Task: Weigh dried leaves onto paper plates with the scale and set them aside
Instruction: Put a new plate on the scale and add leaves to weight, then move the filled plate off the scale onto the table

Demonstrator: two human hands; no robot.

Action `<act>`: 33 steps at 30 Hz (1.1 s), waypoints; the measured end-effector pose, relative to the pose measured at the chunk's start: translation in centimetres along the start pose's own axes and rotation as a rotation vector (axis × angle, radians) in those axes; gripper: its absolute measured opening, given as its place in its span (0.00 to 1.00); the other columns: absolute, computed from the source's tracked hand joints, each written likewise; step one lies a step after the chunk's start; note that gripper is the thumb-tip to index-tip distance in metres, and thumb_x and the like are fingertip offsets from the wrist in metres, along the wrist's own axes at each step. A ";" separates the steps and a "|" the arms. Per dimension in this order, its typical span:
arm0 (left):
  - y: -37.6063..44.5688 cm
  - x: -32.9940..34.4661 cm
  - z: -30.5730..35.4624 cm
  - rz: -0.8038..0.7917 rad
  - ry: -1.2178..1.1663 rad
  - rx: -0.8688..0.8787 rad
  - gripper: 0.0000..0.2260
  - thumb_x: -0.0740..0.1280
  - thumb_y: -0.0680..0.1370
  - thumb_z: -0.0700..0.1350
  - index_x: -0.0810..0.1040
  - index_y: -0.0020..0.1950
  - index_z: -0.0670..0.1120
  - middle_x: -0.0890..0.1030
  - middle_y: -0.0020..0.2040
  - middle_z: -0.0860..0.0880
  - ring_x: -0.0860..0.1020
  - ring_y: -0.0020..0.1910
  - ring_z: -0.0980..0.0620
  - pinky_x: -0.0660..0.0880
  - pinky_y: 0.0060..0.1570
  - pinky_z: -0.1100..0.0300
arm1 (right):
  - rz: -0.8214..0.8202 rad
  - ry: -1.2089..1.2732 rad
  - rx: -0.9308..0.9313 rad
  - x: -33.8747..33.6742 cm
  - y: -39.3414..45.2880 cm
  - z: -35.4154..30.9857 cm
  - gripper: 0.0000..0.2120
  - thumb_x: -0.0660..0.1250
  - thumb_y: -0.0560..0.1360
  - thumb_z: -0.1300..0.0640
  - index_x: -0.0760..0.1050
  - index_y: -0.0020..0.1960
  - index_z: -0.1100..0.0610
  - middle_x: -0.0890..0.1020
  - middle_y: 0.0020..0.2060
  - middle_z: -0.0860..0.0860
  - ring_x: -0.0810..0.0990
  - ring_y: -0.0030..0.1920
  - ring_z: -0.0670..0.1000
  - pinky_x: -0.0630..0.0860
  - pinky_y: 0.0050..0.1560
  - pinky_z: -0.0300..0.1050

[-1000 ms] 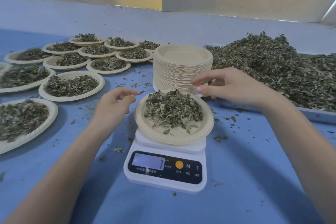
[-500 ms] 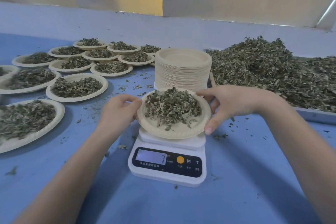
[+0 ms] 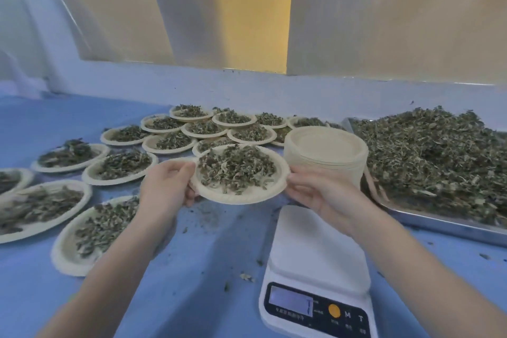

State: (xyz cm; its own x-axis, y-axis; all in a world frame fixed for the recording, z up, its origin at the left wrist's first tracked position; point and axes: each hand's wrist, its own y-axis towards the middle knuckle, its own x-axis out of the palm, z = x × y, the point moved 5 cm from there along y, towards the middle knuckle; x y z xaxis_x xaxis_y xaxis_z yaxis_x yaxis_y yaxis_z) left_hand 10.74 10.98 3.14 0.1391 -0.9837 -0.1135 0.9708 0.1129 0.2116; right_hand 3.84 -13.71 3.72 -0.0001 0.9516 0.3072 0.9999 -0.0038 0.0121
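A paper plate (image 3: 241, 196) heaped with dried leaves (image 3: 236, 167) hangs in the air, up and to the left of the scale. My left hand (image 3: 164, 186) grips its left rim and my right hand (image 3: 321, 192) grips its right rim. The white digital scale (image 3: 315, 252) sits at the lower right with a bare platform. A stack of unused paper plates (image 3: 326, 153) stands behind my right hand. To the right lies a metal tray (image 3: 450, 225) piled with loose dried leaves (image 3: 439, 156).
Several filled paper plates (image 3: 120, 164) cover the blue table (image 3: 205, 255) to the left and behind the held plate. One filled plate (image 3: 82, 239) lies close under my left forearm. Leaf crumbs are scattered near the scale. A low blue wall runs along the back.
Both hands closed on the plate's rim, lifted it off the scale and carried it up and to the left. The scale's platform is now bare. The camera turned leftward and upward.
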 end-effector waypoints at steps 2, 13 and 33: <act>1.3 -1.3 0.2 0.029 0.023 -0.003 0.07 0.64 0.79 0.43 0.79 0.44 0.44 0.73 0.19 0.50 0.70 0.18 0.52 0.68 0.25 0.60 | 0.082 0.091 0.052 1.4 1.9 0.6 0.08 0.63 0.75 0.71 0.79 0.51 0.68 0.85 0.45 0.58 0.85 0.42 0.49 0.80 0.40 0.37; 11.2 -10.2 -1.0 0.147 0.150 -0.115 0.09 0.65 0.78 0.45 0.79 0.41 0.43 0.76 0.21 0.50 0.72 0.20 0.52 0.74 0.32 0.57 | 0.114 0.097 0.206 12.0 15.4 2.2 0.03 0.62 0.74 0.74 0.75 0.46 0.71 0.82 0.41 0.63 0.83 0.37 0.54 0.82 0.34 0.42; 29.2 -19.4 -10.2 0.134 0.885 -0.362 0.11 0.60 0.80 0.43 0.67 0.38 0.42 0.65 0.29 0.48 0.61 0.27 0.52 0.57 0.27 0.60 | -0.150 -1.178 0.066 25.2 38.1 10.7 0.06 0.66 0.74 0.63 0.78 0.49 0.64 0.80 0.42 0.58 0.75 0.39 0.53 0.70 0.37 0.41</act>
State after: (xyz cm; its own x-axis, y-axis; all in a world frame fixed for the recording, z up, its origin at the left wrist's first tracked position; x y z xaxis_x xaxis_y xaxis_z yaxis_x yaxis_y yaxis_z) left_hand 38.37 34.75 1.64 0.2062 -0.5149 -0.8321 0.9171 0.3981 -0.0191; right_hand 42.04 13.40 1.72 -0.1398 0.6377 -0.7575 0.9897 0.1148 -0.0860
